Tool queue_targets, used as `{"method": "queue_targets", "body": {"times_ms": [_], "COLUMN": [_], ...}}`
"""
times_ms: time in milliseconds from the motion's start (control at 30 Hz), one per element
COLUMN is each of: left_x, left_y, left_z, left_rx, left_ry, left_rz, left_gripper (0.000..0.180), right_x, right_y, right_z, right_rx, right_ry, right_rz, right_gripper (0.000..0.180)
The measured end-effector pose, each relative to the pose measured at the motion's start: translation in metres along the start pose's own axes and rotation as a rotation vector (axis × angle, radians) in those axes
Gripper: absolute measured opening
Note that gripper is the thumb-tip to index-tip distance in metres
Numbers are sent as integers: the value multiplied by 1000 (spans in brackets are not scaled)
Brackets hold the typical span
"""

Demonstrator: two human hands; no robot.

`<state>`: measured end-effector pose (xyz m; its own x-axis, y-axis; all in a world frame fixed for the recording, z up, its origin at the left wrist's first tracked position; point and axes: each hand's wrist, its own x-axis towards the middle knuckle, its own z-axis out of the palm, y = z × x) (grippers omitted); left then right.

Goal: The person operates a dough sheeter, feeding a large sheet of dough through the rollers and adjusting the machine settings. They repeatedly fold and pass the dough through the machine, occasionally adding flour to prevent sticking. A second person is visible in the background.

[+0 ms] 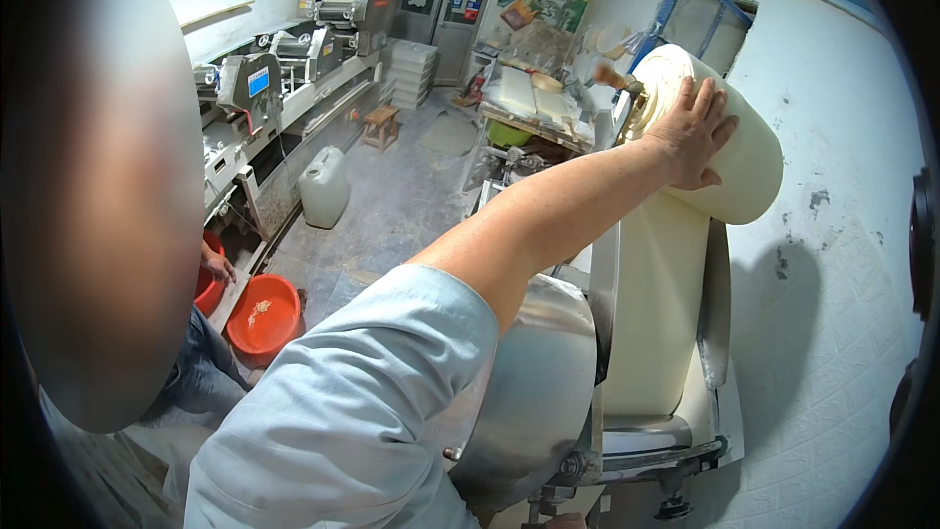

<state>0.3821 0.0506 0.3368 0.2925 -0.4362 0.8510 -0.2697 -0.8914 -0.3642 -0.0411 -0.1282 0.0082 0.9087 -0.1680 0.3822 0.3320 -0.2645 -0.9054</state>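
Observation:
My left hand (690, 132) lies flat, fingers spread, on a thick roll of pale dough sheet (744, 162) mounted at the top of a steel noodle machine (539, 402). My arm in a light blue sleeve reaches up to it from the lower left. A wide band of dough (651, 313) hangs from the roll down into the machine. A spindle end (627, 86) sticks out at the roll's left side. My right hand is not in view.
A white wall (832, 333) stands close behind the machine on the right. Another person sits at the left, a hand (217, 263) by two red basins (262, 315). Beyond are a white jerrycan (323, 186), a wooden stool (380, 123), steel machines (294, 59) and a cluttered table (534, 103).

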Motion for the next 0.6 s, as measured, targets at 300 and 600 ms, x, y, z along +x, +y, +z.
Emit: {"method": "queue_targets", "body": {"times_ms": [300,600], "left_x": [14,-26], "left_y": [-7,33], "left_z": [-9,-10], "left_rx": [-42,146], "left_ry": [-85,72], "left_rz": [-26,166], "left_gripper": [80,78], "right_x": [13,14], "right_y": [-6,-10], "right_z": [9,8], "right_rx": [-47,-72], "right_ry": [1,7], "right_rz": [19,35], "right_gripper": [15,13]}}
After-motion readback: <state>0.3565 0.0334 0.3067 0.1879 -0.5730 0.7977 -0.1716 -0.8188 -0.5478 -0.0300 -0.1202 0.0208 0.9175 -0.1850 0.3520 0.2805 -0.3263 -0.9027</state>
